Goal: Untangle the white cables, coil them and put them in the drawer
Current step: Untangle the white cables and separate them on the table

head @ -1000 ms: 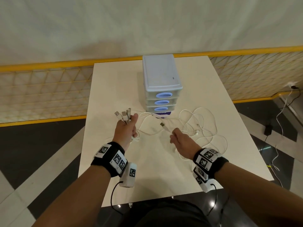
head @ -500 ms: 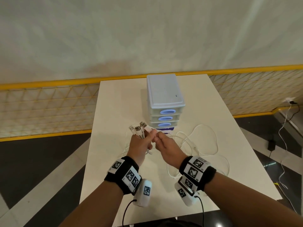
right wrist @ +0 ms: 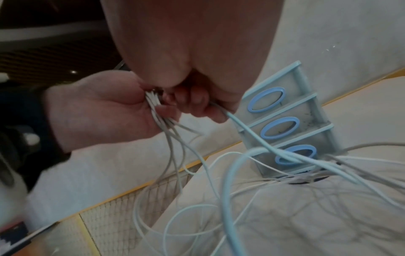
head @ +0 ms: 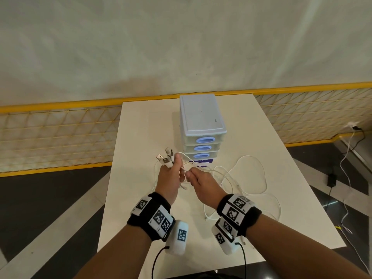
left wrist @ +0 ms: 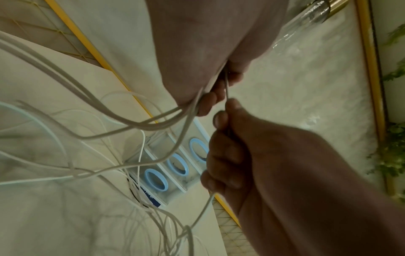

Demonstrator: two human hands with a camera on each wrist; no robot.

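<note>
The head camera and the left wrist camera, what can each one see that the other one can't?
Only the head view shows the USB plugs sticking up out of the left hand, the drawer unit's lid, and both wristbands. Only the left wrist view shows the right hand's fingers pinching one cable up close. Both show the white cables, the table and three blue drawer handles.

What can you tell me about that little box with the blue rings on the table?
The drawer unit is a small plastic tower with a flat pale grey lid and three stacked see-through drawers, each with an oval blue-rimmed finger hole. All three look closed. It stands upright towards the far end of the white table, with a dark blue label at its base. Loose white cables lie against its front foot; neither hand touches it.
</note>
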